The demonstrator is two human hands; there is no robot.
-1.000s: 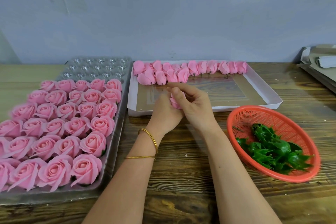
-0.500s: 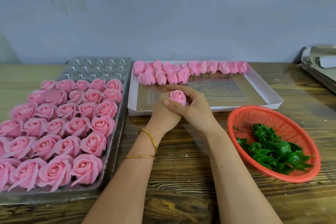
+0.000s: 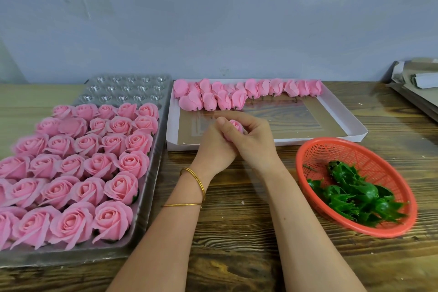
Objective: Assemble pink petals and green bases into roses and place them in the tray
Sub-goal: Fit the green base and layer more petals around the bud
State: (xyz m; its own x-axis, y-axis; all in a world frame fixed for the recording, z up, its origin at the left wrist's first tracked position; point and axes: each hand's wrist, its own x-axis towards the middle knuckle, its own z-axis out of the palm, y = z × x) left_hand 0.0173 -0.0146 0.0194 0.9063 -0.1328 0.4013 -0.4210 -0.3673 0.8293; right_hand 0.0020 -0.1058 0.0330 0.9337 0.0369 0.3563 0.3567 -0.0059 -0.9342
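A small pink rose bud (image 3: 236, 125) sits between both hands at the middle of the table, over the front edge of the white box. My left hand (image 3: 214, 147) cups it from below with the thumb up beside it. My right hand (image 3: 254, 140) curls its fingers round it from the right. Whether a green base is on it is hidden by the fingers. Several green bases (image 3: 355, 194) lie in the red basket (image 3: 315, 152) at the right. The clear plastic tray (image 3: 151, 168) at the left holds several finished pink roses (image 3: 99, 163).
A white shallow box (image 3: 341, 111) behind my hands holds several loose pink petal buds (image 3: 237, 92) along its far side. Unfilled tray cups (image 3: 128, 89) show at the tray's back. Grey cardboard pieces (image 3: 417, 83) lie at the far right. A grey wall stands behind the wooden table (image 3: 237, 232).
The bud turned from hidden between the fingers to facing up; my right fingers have since closed further round it. Both hands stayed in place.
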